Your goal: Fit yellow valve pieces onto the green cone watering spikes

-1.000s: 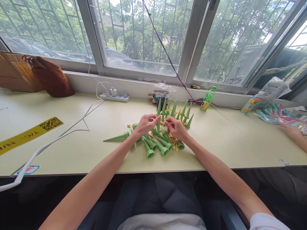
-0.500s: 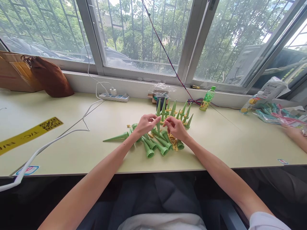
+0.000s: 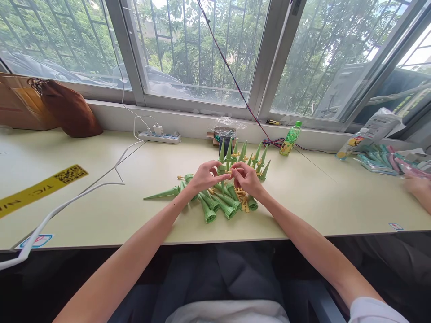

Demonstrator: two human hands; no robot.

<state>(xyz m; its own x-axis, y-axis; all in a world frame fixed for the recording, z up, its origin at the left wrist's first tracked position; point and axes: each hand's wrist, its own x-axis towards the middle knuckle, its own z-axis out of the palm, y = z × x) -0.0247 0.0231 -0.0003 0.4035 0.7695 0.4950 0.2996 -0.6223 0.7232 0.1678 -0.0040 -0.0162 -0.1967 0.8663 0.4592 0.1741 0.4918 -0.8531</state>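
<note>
My left hand [image 3: 203, 176] is closed on a green plastic watering spike [image 3: 222, 186], its tapered tip pointing down. My right hand [image 3: 247, 177] meets it from the other side, fingertips pinching a small yellow valve piece [image 3: 228, 175] against the spike; the fingers partly cover it. Below both hands lie several loose green spikes [image 3: 209, 216] with their ribbed, hollow ends facing me. A heap of small yellow valve pieces [image 3: 243, 196] sits under my right hand. Behind the hands, several spikes [image 3: 242, 153] stand point up with yellow pieces in them.
A green-labelled bottle [image 3: 291, 139] stands by the window, with a power strip [image 3: 160, 137] and white cable to the left. Crinkled clear plastic [image 3: 225, 128] lies behind the standing spikes. At far right, another person's hand [image 3: 417, 190] is near packaged items [image 3: 377, 160].
The held spike has turned or shifted so its wider cap shows between my hands. My left thumb and fingers have re-gripped, and my right fingertips have moved in against it.
</note>
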